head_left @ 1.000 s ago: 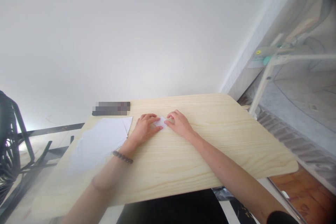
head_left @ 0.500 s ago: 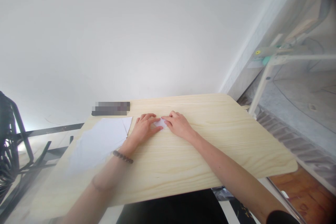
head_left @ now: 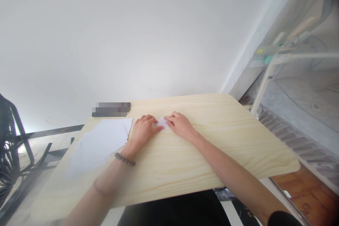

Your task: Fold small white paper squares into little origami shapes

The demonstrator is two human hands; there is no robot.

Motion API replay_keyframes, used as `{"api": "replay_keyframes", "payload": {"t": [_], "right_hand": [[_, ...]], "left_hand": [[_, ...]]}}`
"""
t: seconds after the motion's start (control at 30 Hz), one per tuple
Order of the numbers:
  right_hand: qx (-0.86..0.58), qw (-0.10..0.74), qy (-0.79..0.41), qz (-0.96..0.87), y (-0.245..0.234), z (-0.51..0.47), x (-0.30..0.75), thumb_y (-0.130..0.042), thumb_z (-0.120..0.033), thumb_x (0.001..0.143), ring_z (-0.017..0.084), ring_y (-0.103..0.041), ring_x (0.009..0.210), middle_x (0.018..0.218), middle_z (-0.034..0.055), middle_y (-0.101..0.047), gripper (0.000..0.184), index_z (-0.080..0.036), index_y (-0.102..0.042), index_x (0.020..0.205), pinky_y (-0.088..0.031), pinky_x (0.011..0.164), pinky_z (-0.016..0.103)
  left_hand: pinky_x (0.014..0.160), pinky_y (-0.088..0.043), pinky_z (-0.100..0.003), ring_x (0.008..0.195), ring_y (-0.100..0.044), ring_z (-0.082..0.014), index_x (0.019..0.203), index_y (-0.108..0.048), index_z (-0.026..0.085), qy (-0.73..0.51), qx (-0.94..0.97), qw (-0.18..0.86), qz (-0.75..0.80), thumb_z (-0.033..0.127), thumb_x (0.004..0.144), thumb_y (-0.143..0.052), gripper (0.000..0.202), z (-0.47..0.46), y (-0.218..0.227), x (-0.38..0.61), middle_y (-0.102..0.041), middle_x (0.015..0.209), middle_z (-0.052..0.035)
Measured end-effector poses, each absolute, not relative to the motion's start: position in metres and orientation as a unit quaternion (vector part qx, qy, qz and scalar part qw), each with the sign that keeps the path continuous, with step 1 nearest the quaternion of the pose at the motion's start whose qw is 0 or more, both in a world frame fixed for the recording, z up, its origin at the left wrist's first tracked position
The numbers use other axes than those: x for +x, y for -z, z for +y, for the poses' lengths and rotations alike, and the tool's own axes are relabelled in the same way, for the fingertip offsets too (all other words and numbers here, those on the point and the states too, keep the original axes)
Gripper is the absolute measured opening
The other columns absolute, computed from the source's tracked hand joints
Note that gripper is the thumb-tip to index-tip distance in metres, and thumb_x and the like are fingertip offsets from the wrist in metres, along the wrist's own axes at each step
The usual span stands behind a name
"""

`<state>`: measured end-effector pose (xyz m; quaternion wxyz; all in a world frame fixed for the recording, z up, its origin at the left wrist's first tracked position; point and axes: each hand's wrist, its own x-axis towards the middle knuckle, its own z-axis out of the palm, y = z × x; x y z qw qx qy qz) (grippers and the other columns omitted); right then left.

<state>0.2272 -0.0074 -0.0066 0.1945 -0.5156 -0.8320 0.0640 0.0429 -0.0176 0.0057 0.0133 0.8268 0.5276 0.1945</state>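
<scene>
A small piece of white paper, looking folded, lies on the wooden table between my hands. My left hand, with a dark beaded bracelet at the wrist, grips the paper's left side, its thumb on the near edge. From the other side, the thumb and forefinger of my right hand pinch the right edge. Parts of the paper are hidden under the fingers.
Loose white sheets lie in a spread pile left of my left hand. Behind them, a dark blurred-out object rests at the table's back left. A pale wall rises behind the table; a white metal frame stands at right.
My left fingers have drawn back slightly to the left, showing more of the paper. The right hand still pinches its side, with hardly any shift.
</scene>
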Motion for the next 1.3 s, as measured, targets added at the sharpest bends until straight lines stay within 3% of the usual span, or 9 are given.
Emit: {"api": "replay_keyframes", "payload": {"t": [0.2, 0.47, 0.6, 0.7, 0.87, 1.1, 1.3], "right_hand": [[-0.498, 0.202, -0.071, -0.840, 0.009, -0.005, 0.231, -0.039, -0.035, 0.085, 0.014, -0.048, 0.083, 0.088, 0.0041, -0.054, 0.032, -0.027, -0.053, 0.112, -0.034, 0.078, 0.025], [-0.523, 0.193, -0.061, -0.828, 0.010, -0.003, 0.226, -0.040, -0.037, 0.084, 0.016, -0.049, 0.080, 0.082, 0.0048, -0.058, 0.030, -0.026, -0.059, 0.105, -0.035, 0.074, 0.027], [-0.524, 0.209, -0.068, -0.823, 0.009, -0.004, 0.227, -0.042, -0.037, 0.083, 0.015, -0.050, 0.081, 0.084, 0.0040, -0.058, 0.029, -0.025, -0.059, 0.103, -0.035, 0.075, 0.026], [-0.526, 0.222, -0.089, -0.816, 0.008, -0.005, 0.227, -0.045, -0.035, 0.082, 0.012, -0.052, 0.079, 0.086, 0.0027, -0.057, 0.024, -0.022, -0.061, 0.095, -0.036, 0.073, 0.023], [-0.548, 0.202, -0.060, -0.809, 0.003, -0.010, 0.224, -0.038, -0.032, 0.085, 0.012, -0.054, 0.074, 0.084, 0.0033, -0.057, 0.028, -0.019, -0.063, 0.080, -0.036, 0.066, 0.022], [-0.541, 0.129, -0.042, -0.830, -0.006, -0.015, 0.227, -0.033, -0.032, 0.087, 0.014, -0.055, 0.072, 0.077, 0.0043, -0.059, 0.036, -0.021, -0.066, 0.078, -0.035, 0.062, 0.024], [-0.523, 0.153, -0.046, -0.837, -0.003, -0.012, 0.229, -0.033, -0.031, 0.086, 0.014, -0.055, 0.074, 0.079, 0.0028, -0.062, 0.031, -0.027, -0.061, 0.099, -0.035, 0.062, 0.024]], "left_hand": [[0.078, -0.038, -0.034, 0.092, -0.051, -0.0225, 0.092, -0.059, 0.019, -0.182, 0.820, -0.004, 0.542, 0.048, 0.075, -0.049, 0.035, -0.020, -0.008, 0.045, -0.059, 0.096, -0.0051], [0.078, -0.039, -0.033, 0.092, -0.050, -0.0225, 0.086, -0.061, 0.019, -0.165, 0.821, -0.001, 0.547, 0.047, 0.075, -0.049, 0.033, -0.020, -0.009, 0.046, -0.058, 0.098, -0.0049], [0.079, -0.038, -0.033, 0.095, -0.049, -0.0224, 0.095, -0.057, 0.019, -0.174, 0.820, -0.002, 0.545, 0.048, 0.076, -0.047, 0.036, -0.021, -0.008, 0.045, -0.057, 0.099, -0.0050], [0.079, -0.038, -0.033, 0.096, -0.048, -0.0225, 0.099, -0.055, 0.020, -0.169, 0.817, 0.000, 0.552, 0.048, 0.076, -0.047, 0.037, -0.022, -0.010, 0.046, -0.056, 0.101, -0.0051], [0.072, -0.039, -0.033, 0.092, -0.050, -0.0242, 0.085, -0.058, 0.018, -0.140, 0.796, -0.004, 0.589, 0.050, 0.075, -0.048, 0.035, -0.024, -0.015, 0.049, -0.057, 0.094, -0.0073], [0.070, -0.040, -0.033, 0.087, -0.051, -0.0239, 0.081, -0.059, 0.016, -0.143, 0.807, -0.024, 0.572, 0.047, 0.077, -0.046, 0.034, -0.026, -0.015, 0.051, -0.058, 0.089, -0.0089], [0.077, -0.039, -0.034, 0.094, -0.049, -0.0227, 0.102, -0.055, 0.019, -0.174, 0.821, -0.010, 0.543, 0.043, 0.079, -0.045, 0.034, -0.024, -0.009, 0.048, -0.054, 0.105, -0.0071]]}}
